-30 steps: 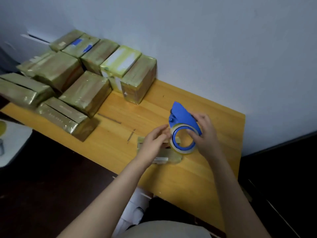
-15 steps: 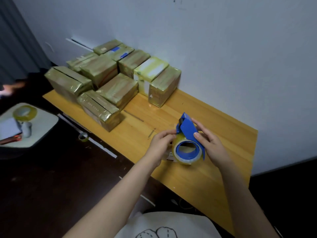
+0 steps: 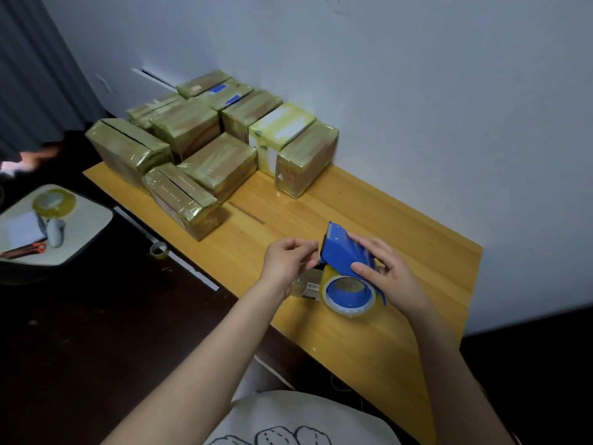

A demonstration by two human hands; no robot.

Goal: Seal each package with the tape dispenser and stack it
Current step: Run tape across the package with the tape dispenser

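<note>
From the head camera, a long table (image 3: 414,252) of smooth, honey-coloured wood with straight plank lines stands against a plain pale wall (image 3: 417,91). Near its front edge the right hand (image 3: 390,276) grips the tape dispenser (image 3: 343,252), fingers laid over its curved back and thumb pressed on the near side. The dispenser is hard, matte blue plastic, wedge-shaped, its narrow mouth tilted up and away from the person. At its lower end sits a roll of tape (image 3: 351,308), glossy, yellowish-clear, wound on a blue hub with a round hollow middle. The left hand (image 3: 287,261) is just beside the mouth with fingers curled and thumb and forefinger drawn together; whether they pinch the clear tape end cannot be told. Under both hands a small flat package (image 3: 308,285) lies on the wood, shiny with tape and bearing a pale label, mostly hidden by the roll. At the far left end of the table, well apart from the hands, stands a group of packages (image 3: 205,149): brown cardboard boxes wrapped in crinkled, greenish-gold glossy tape, some lying flat, some on other boxes, one with white sides, two with blue patches. To the left, off the table, a rounded grey side table (image 3: 86,232) carries a spare tape roll (image 3: 54,202).
</note>
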